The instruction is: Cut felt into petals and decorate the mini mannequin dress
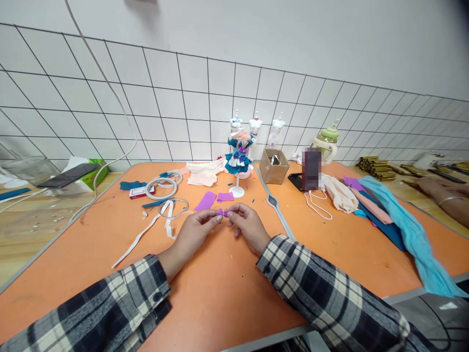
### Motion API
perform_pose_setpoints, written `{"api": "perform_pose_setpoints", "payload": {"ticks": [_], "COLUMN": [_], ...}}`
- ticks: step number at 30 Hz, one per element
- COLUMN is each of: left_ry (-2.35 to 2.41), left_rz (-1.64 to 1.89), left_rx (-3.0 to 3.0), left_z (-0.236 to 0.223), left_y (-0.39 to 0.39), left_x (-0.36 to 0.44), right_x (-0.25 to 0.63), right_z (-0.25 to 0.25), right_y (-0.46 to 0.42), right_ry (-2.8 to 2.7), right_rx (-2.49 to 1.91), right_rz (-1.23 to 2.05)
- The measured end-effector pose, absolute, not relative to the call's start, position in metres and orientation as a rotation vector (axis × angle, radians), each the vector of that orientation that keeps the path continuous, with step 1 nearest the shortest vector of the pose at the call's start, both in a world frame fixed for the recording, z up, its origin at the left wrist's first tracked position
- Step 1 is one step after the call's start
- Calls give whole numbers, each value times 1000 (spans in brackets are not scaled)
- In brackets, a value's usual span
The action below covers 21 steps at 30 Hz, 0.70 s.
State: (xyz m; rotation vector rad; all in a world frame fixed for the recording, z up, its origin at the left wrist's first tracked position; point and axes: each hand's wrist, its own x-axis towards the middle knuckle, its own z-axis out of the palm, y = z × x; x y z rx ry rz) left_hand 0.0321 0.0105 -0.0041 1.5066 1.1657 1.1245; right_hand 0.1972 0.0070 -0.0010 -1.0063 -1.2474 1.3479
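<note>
Between my fingertips is a small purple bow [222, 212], raised a little over the orange table. My left hand [200, 227] pinches its left end, thumb against forefinger. Its right end is pinched by my right hand [249, 225], with the other fingers curled in. Just beyond the hands lie two flat purple pieces [205, 201], which look like paper or fabric. Behind them a miniature dress form [238, 164] on a white stand wears a ruffled teal, white and peach dress with purple and blue bows.
Rolls of tape [161, 187], white strips [142, 234] and a small red-and-white box [142, 191] lie left. Behind stand bare white dress forms [277, 128] and a cardboard box [274, 168]. Rightward are a propped phone [311, 168], colored sheets [399, 210] and another person's hand [436, 188].
</note>
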Motion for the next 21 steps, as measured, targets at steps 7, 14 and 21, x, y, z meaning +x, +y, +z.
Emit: {"api": "perform_pose_setpoints", "payload": {"ticks": [7, 14, 21], "left_ry": [1191, 1341, 1350], "left_rz": [1121, 986, 779], "left_rx": [1544, 2333, 2573], "left_z": [-6, -10, -16], "left_y": [9, 35, 81], "left_x": [31, 41, 77], "right_x": [198, 214, 189], "right_z": [4, 39, 55], "right_y": [8, 50, 91], "right_ry": [-1183, -1254, -1115], "right_rx": [-978, -836, -857], "right_rz": [1289, 977, 686]}}
